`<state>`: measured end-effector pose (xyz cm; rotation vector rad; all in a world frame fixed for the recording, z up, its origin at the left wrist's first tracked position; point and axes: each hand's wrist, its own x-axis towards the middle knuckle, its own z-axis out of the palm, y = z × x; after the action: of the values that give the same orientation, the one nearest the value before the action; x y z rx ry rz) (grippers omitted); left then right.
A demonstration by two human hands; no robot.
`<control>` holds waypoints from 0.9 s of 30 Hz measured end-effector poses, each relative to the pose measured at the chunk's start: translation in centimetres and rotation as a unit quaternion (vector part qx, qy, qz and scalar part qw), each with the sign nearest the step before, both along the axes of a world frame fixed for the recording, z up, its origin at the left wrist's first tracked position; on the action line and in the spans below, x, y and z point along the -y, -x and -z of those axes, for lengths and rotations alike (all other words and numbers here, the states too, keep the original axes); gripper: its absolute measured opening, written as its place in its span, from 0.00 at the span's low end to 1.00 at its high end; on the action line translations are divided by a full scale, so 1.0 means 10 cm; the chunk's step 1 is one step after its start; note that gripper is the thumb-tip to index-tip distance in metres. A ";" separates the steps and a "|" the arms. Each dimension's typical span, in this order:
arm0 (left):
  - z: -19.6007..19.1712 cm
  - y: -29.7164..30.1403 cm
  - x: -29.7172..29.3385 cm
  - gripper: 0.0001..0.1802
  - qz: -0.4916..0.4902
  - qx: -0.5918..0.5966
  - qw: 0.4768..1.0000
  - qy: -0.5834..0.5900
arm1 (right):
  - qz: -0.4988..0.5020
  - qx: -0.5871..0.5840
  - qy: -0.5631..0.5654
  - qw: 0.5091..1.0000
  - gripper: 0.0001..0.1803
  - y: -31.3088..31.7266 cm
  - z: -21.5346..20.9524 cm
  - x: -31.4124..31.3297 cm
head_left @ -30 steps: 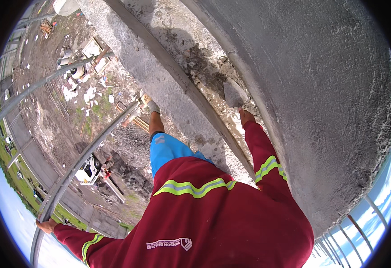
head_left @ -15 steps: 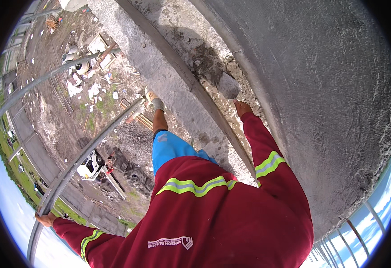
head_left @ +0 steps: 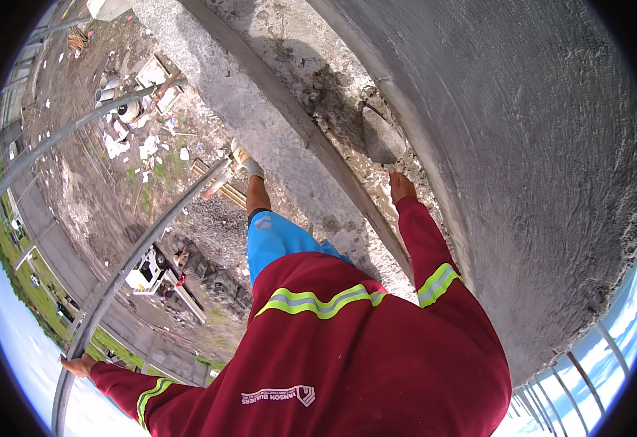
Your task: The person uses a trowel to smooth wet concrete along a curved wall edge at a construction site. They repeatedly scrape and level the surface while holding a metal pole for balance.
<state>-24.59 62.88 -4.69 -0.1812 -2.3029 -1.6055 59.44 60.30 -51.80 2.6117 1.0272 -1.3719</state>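
One grey, leaf-shaped metal trowel (head_left: pixel 384 138) is in the person's bare right hand (head_left: pixel 403 187), which is closed around the handle, itself mostly hidden by the fingers. The trowel's tip points away from the person and a little to the left, and its long axis runs nearly in line with the rough, mortar-smeared channel (head_left: pixel 336 120) beneath it, on the pale concrete ledge (head_left: pixel 220 76). The trowel sits on the right side of that channel, close to the lower edge of the broad grey plastered wall (head_left: pixel 522 146) and apart from the long, narrow grey strip (head_left: pixel 282 102) that borders the channel on its left; whether the blade touches the channel cannot be told. Well apart, the bare left hand (head_left: pixel 78 365) is clasped around a round grey metal pipe (head_left: pixel 103 306), which slants from near the ledge's outer edge toward the lower left. The person wears a maroon long-sleeved top (head_left: pixel 376 357) with yellow-green and silver bands and bright blue shorts (head_left: pixel 282 244); one foot in a pale shoe (head_left: pixel 240 153) is at the ledge's outer edge. Far below lie muddy ground (head_left: pixel 78 175), a white truck (head_left: pixel 146 271) and a heap of grey gravel (head_left: pixel 205 226).
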 end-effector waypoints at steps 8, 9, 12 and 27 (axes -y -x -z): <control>-0.03 0.33 0.18 0.16 0.041 -0.029 0.993 0.108 | -0.064 -0.009 -0.007 0.998 0.36 0.14 0.28 -0.39; -0.01 0.29 0.17 0.16 0.022 -0.021 0.995 0.100 | -0.090 -0.006 -0.076 0.993 0.35 0.22 0.35 -0.63; -0.03 0.14 0.04 0.18 0.006 0.006 1.000 0.006 | -0.103 0.076 -0.002 0.992 0.31 0.28 0.18 -0.86; -0.01 0.32 0.12 0.17 0.001 0.015 1.000 -0.002 | 0.000 0.164 -0.036 0.986 0.33 -0.11 0.10 0.64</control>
<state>-27.79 61.70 -4.56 -0.1611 -2.3229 -1.6242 60.56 53.87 -52.82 2.7591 1.0434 -0.8735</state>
